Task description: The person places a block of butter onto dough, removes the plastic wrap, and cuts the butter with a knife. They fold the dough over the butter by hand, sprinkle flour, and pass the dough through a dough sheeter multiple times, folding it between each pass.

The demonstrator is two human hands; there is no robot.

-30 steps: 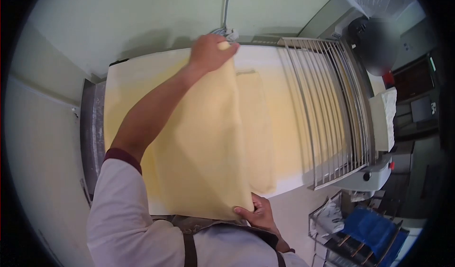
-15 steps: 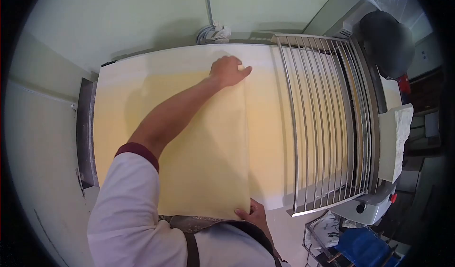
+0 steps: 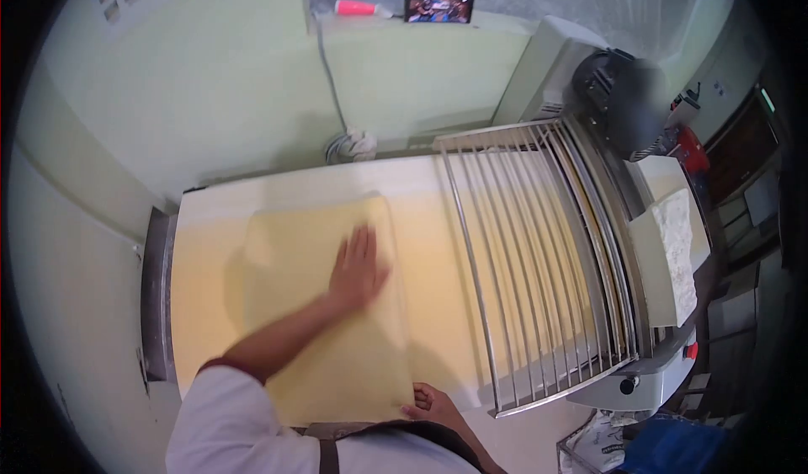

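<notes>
A pale yellow sheet of dough [image 3: 337,364] lies flat on the long belt [image 3: 210,339] of a dough sheeter, which is white at its far edge and yellow along the middle. My left hand [image 3: 359,270] is laid over the upper right part of the sheet, palm down, fingers stretched out and a little blurred. At the sheet's near right corner, my right hand [image 3: 433,407] pinches the edge between thumb and curled fingers.
A metal bar guard [image 3: 522,263] spans the belt on the right, beside the machine's grey housing [image 3: 635,387] with a red button. Behind it sits a partly blurred dark object [image 3: 631,103]. A phone [image 3: 438,8] with a lit screen stands on the wall ledge.
My left hand has let go of the sheet's far right corner and come down onto its surface. My right hand stays at the near corner. The view has tilted up, showing the ledge.
</notes>
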